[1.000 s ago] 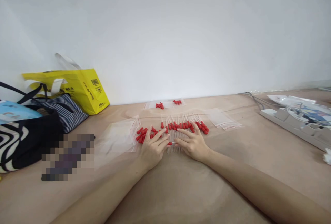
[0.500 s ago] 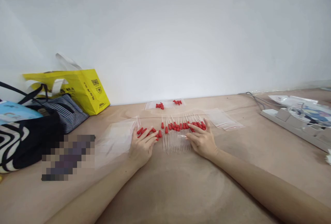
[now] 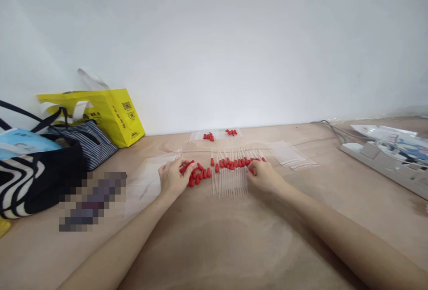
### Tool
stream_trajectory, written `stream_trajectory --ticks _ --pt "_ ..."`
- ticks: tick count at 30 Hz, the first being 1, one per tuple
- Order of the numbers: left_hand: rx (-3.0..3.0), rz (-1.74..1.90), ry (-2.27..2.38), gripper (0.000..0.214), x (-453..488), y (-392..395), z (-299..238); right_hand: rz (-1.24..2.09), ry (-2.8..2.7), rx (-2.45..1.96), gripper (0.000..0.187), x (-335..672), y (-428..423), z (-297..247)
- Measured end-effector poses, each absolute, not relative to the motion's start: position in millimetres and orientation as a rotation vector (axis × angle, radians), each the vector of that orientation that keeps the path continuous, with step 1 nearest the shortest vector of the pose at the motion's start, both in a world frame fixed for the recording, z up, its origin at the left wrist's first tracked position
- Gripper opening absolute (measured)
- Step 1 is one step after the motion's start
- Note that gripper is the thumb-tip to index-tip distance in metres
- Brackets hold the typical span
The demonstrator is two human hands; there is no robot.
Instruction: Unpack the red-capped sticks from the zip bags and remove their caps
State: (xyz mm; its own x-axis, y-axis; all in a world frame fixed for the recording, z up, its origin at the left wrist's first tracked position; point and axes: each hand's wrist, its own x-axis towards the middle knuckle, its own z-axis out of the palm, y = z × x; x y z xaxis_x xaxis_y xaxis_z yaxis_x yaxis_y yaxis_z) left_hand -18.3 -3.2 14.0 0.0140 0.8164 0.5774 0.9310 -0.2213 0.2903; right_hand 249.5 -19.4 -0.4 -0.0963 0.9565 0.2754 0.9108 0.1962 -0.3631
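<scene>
My left hand (image 3: 174, 176) is closed, its fingertips on a red rubber bulb (image 3: 189, 164) at the edge of a loose pile of red bulbs (image 3: 198, 177). To the right, thin clear tubes (image 3: 230, 184) lie side by side in a row on the table. More red bulbs (image 3: 230, 163) line the far ends of these tubes, with another row of thin tubes (image 3: 230, 152) behind them. At the right end of the row, my right hand (image 3: 265, 176) has its fingers curled in a pinch on a red bulb, partly hidden by the fingers.
Clear zip bags lie left (image 3: 149, 174) and right (image 3: 292, 155) of the rows. Another bag with red bulbs (image 3: 208, 137) lies by the wall. Yellow (image 3: 125, 118), striped (image 3: 100, 142) and black bags stand left, near a pixelated object (image 3: 93, 200). A white power strip (image 3: 384, 165) sits right.
Both hands were spread over the bulbs with fingers stretched out. Now the left has moved slightly left and closed on a bulb, and the right has curled into a pinch.
</scene>
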Motion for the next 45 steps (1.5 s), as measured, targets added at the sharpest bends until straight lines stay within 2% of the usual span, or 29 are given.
stream_trajectory --ticks 5,9,15,22,27,34,38,45 --pt "-2.128 -0.863 -1.970 0.019 -28 8 23 0.157 -1.968 -1.852 0.002 244 -14 -9" --pt "-2.173 -0.717 -2.027 0.020 -29 21 26 0.174 -1.934 -1.810 0.014 242 -12 -17" --pt "-2.183 -0.681 -2.042 0.025 -27 31 29 0.182 -1.928 -1.739 0.013 250 -10 -9" --pt "-2.175 -0.526 -2.236 0.022 -35 35 33 0.068 -1.753 -2.115 0.018 289 2 14" --pt "-2.195 -0.461 -2.302 0.026 -39 39 29 0.128 -1.711 -2.197 0.028 302 9 14" --pt "-2.076 -0.524 -2.337 0.036 -42 38 40 0.340 -1.745 -2.183 0.029 300 10 14" --pt "-2.030 -0.595 -2.291 0.032 -36 33 45 0.350 -1.707 -2.190 0.022 296 8 16" --pt "-2.116 -0.764 -2.004 0.027 -12 19 42 0.332 -1.636 -2.185 0.028 296 7 16"
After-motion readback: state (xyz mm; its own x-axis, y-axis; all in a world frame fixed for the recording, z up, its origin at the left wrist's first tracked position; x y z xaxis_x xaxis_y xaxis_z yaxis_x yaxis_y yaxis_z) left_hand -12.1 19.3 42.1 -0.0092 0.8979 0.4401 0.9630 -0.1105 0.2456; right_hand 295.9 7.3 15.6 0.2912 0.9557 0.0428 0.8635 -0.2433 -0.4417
